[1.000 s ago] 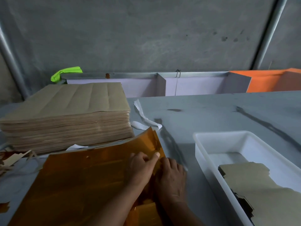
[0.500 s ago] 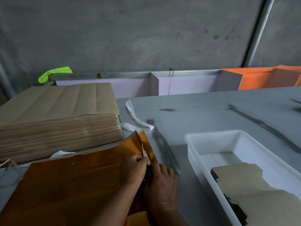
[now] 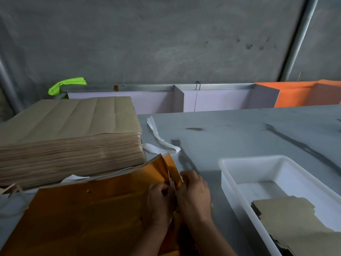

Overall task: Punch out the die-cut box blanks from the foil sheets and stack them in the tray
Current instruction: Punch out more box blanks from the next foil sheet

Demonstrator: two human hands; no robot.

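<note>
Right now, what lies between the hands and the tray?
Only bare grey table, seen in the head view. The right hand, nearest the tray, and the left hand both grip the foil sheet.

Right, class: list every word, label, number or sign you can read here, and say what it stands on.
None. No readable text shows on the shiny orange foil sheet, the tall stack of brown paper sheets, the white plastic tray or the grey table.
</note>
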